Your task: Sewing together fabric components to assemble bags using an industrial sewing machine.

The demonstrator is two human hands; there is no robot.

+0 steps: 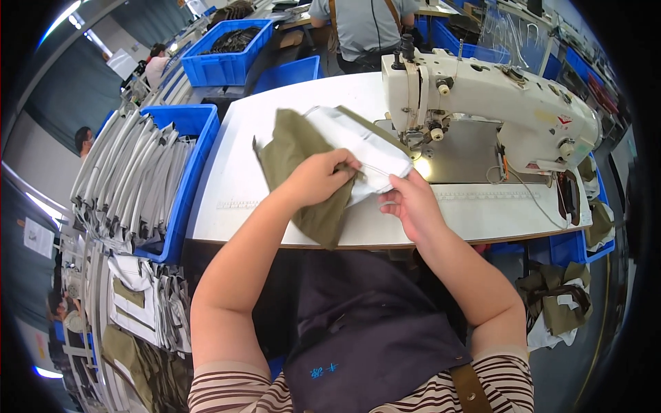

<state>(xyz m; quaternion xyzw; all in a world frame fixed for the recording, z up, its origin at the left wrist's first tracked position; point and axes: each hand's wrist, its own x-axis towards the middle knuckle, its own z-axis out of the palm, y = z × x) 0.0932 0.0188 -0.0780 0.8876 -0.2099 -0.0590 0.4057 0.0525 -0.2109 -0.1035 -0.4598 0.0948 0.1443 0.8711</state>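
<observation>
Over the white table [220, 175], just left of the needle end of a cream-coloured sewing machine [482, 96], you are holding a folded piece of cloth [292, 141] that is showing olive green on the left and white on the right. Your left hand [318, 180] is reaching across the green part, its thumb and forefinger closing together on the cloth near the middle. Your right hand [420, 206] is gripping the white corner nearest the machine, thumb lying on top and the other fingers curling underneath; how many of those are pressing on the cloth, you cannot tell. A green flap is hanging down to the table's near edge. Beside the white corner, a bright spot of light [423, 167] is shining under the machine. On your left, a blue bin [208, 138] is holding a row of white and grey pieces [131, 179]. Low on your right, green and white cloths [561, 303] are lying heaped. Beyond the table, a person in a grey shirt [365, 31] is facing away from you.
</observation>
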